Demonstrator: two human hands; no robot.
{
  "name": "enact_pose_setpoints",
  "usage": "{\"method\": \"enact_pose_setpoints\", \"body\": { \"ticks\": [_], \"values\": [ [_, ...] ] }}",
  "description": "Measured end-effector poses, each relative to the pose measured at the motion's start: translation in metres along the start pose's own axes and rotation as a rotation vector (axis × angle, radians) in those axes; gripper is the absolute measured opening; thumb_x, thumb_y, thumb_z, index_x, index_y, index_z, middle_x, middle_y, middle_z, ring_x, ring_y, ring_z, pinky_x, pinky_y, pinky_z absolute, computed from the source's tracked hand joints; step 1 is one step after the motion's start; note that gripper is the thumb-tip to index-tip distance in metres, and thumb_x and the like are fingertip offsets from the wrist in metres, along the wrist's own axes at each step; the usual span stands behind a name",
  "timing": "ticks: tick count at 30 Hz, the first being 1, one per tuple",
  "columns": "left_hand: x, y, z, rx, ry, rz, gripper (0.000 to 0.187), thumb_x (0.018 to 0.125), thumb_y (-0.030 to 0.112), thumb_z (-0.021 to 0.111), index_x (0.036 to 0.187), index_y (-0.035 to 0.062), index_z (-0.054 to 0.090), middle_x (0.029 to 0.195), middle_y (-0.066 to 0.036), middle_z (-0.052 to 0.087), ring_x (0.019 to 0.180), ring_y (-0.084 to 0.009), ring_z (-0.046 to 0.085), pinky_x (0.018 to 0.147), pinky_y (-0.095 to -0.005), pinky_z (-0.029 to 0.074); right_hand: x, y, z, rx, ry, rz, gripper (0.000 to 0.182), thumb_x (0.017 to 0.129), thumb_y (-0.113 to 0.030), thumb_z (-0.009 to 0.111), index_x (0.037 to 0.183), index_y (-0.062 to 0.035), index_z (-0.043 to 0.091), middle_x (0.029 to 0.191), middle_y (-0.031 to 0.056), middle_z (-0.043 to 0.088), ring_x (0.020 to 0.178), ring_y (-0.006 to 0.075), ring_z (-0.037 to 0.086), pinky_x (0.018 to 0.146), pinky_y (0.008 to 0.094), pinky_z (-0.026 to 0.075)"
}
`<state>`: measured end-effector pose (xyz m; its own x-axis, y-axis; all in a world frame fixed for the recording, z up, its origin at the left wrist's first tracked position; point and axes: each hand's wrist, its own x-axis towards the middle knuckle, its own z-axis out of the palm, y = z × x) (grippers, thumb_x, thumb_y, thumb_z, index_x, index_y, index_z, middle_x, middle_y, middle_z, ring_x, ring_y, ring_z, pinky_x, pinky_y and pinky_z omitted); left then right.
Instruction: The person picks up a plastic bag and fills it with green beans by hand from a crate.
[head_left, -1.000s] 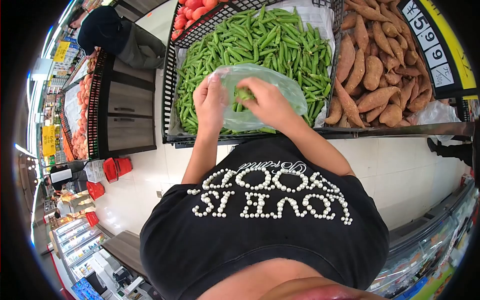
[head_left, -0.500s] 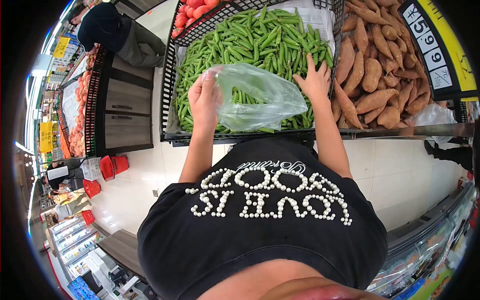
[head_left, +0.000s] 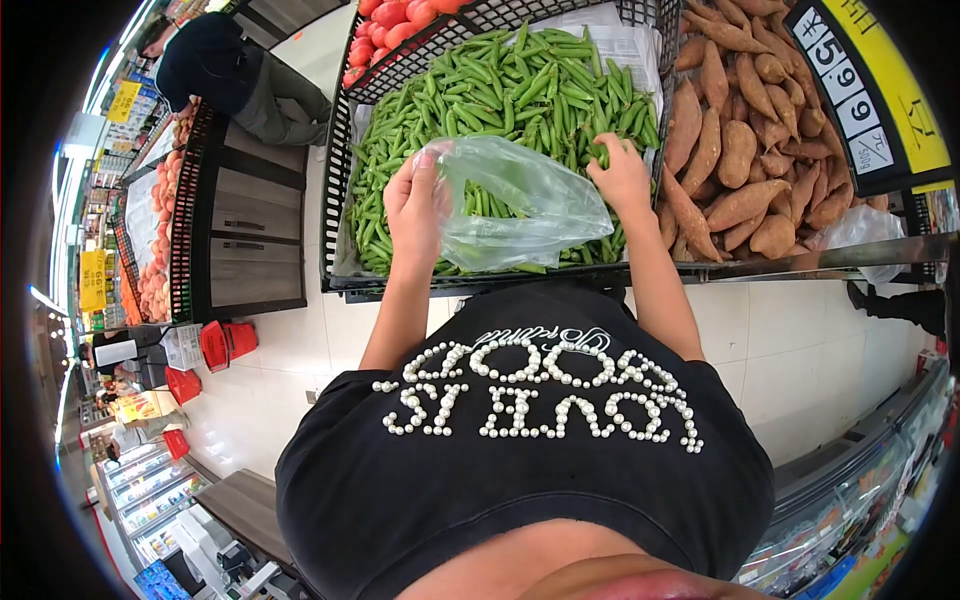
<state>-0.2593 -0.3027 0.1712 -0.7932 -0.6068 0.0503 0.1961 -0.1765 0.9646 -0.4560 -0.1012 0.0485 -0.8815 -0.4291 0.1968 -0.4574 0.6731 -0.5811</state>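
Observation:
A clear plastic bag (head_left: pixel 525 205) hangs from my left hand (head_left: pixel 413 208), whose fingers are closed on its edge. The bag spreads over green pea pods (head_left: pixel 490 95) heaped in a black plastic crate (head_left: pixel 335 185), and more pods show through the film. At the crate's right side my right hand (head_left: pixel 622 180) is in the heap with its fingers curled around pea pods. Just how many it grips is hidden by the fingers.
Sweet potatoes (head_left: pixel 738 155) lie to the right of the crate, under a price sign (head_left: pixel 845 95). Tomatoes (head_left: pixel 395 30) sit beyond it at the upper left. A person (head_left: pixel 225 75) stands by another produce stand. Red baskets (head_left: pixel 228 340) are on the floor at left.
My right hand has drawn slightly back toward me, and its spread fingers have curled in on pea pods. The left hand holds the bag in nearly the same place.

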Motion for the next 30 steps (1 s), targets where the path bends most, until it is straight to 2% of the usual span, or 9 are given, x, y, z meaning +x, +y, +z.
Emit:
{"method": "enact_pose_setpoints", "body": {
  "ticks": [3,7,11,14,17,20,23,26,30],
  "values": [
    [0.001,-0.001,-0.001,-0.016,-0.015,-0.013,0.03,0.101,0.024,0.048,0.11,0.0007,0.065,0.061,0.012,0.036,0.049,0.0002,0.027,0.045,-0.0201,0.018,0.01,0.002,-0.01,0.243,0.355,-0.212,0.03,0.077,-0.016,0.067,0.105,-0.0075,0.059,0.092,0.012,0.063,0.076,0.032,0.063,0.071,0.0406,0.051],
    [0.003,0.001,0.004,-0.007,-0.029,-0.036,0.031,0.101,0.025,0.047,0.112,0.0013,0.064,0.059,0.012,0.032,0.049,0.0003,0.025,0.044,-0.0201,0.018,0.015,-0.037,-0.053,0.517,0.365,-0.123,0.026,0.079,-0.01,0.07,0.102,-0.0036,0.059,0.085,0.0079,0.06,0.072,0.0167,0.056,0.07,0.0295,0.047],
    [0.006,-0.002,0.01,0.048,-0.026,-0.046,0.031,0.101,0.025,0.047,0.112,0.0019,0.064,0.059,0.012,0.031,0.049,0.0005,0.025,0.044,-0.0202,0.019,0.009,-0.082,-0.076,0.785,0.592,-0.18,0.022,0.08,-0.006,0.07,0.098,-0.0015,0.059,0.087,0.0015,0.057,0.074,0.0138,0.055,0.069,0.0286,0.047],
    [0.007,-0.002,0.014,0.081,-0.015,-0.049,0.031,0.101,0.025,0.046,0.112,0.0019,0.064,0.059,0.012,0.032,0.049,0.0003,0.025,0.044,-0.0203,0.018,-0.019,-0.14,-0.095,1.166,0.47,-0.092,0.022,0.079,-0.005,0.071,0.096,-0.003,0.058,0.085,0.0017,0.056,0.073,0.0105,0.053,0.068,0.0253,0.046],
    [0.008,0.0,0.017,0.058,0.014,-0.055,0.03,0.101,0.023,0.046,0.11,0.0007,0.064,0.06,0.011,0.032,0.05,-0.0009,0.027,0.045,-0.0208,0.019,-0.022,-0.152,-0.065,0.914,0.616,-0.461,0.024,0.078,-0.005,0.072,0.096,-0.0043,0.056,0.084,0.0018,0.056,0.071,0.0083,0.053,0.064,0.0232,0.045],
    [0.01,0.001,0.018,0.042,0.053,-0.047,0.027,0.1,0.019,0.047,0.104,-0.0013,0.064,0.062,0.009,0.033,0.052,-0.003,0.029,0.048,-0.0216,0.022,-0.042,-0.174,-0.038,1.243,0.336,-0.158,0.024,0.077,-0.006,0.073,0.096,-0.0048,0.057,0.084,0.0035,0.058,0.07,0.0093,0.055,0.063,0.0234,0.045],
    [0.018,-0.003,0.015,0.03,0.148,-0.02,0.025,0.099,0.018,0.047,0.098,-0.0007,0.064,0.063,0.008,0.035,0.056,-0.0036,0.031,0.052,-0.022,0.025,-0.047,-0.178,-0.002,1.241,0.194,-0.059,0.022,0.077,-0.007,0.073,0.094,-0.0039,0.058,0.084,0.0058,0.06,0.074,0.0135,0.057,0.066,0.0265,0.046],
    [0.029,-0.007,0.012,-0.007,0.274,-0.032,0.025,0.099,0.018,0.047,0.094,0.0003,0.063,0.064,0.007,0.039,0.059,-0.0035,0.033,0.054,-0.0228,0.027,-0.034,-0.165,0.021,1.019,0.291,-0.27,0.021,0.077,-0.009,0.073,0.091,-0.0029,0.058,0.083,0.0072,0.061,0.077,0.0178,0.058,0.071,0.0298,0.046],
    [0.048,-0.027,-0.012,0.357,0.248,0.112,0.027,0.1,0.019,0.046,0.093,0.0017,0.065,0.064,0.008,0.042,0.058,-0.0034,0.035,0.052,-0.0246,0.029,-0.031,-0.145,0.036,0.818,0.056,-0.48,0.019,0.078,-0.015,0.073,0.089,-0.0048,0.061,0.08,0.0114,0.061,0.077,0.0282,0.06,0.072,0.0345,0.047]
  ]
}}
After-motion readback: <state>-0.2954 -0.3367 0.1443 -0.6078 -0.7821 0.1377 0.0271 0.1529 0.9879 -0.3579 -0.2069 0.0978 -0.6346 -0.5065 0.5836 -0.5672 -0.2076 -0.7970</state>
